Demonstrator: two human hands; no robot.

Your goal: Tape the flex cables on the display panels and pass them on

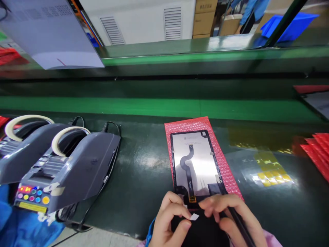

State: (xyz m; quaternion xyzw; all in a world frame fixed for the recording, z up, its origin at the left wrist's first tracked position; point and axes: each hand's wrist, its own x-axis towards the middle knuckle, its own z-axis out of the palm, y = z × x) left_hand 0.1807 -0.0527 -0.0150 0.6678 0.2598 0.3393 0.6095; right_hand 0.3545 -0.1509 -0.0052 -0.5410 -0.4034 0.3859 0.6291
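A tablet screen point(205, 168) lies back side up, with a silvery panel, a black border and a curved black flex cable point(189, 168). It rests on a red bubble-wrap bag point(226, 171). My left hand point(171, 221) is at the screen's near edge, pinching a small white piece of tape point(194, 216) between thumb and finger. In my right hand point(231, 212) is a slim black stick-like tool point(240, 224), slanting up toward the screen's lower right corner; its exact kind is unclear. A dark surface point(203, 231) shows between my hands.
Two grey tape dispensers point(77, 164) with cream tape rolls stand at left, their cables beside them. Several yellow tape squares point(273, 175) are stuck on the green table point(144, 192). Red bubble bags point(318, 151) lie at right. Beyond the bench, a person in blue sleeves is partly visible.
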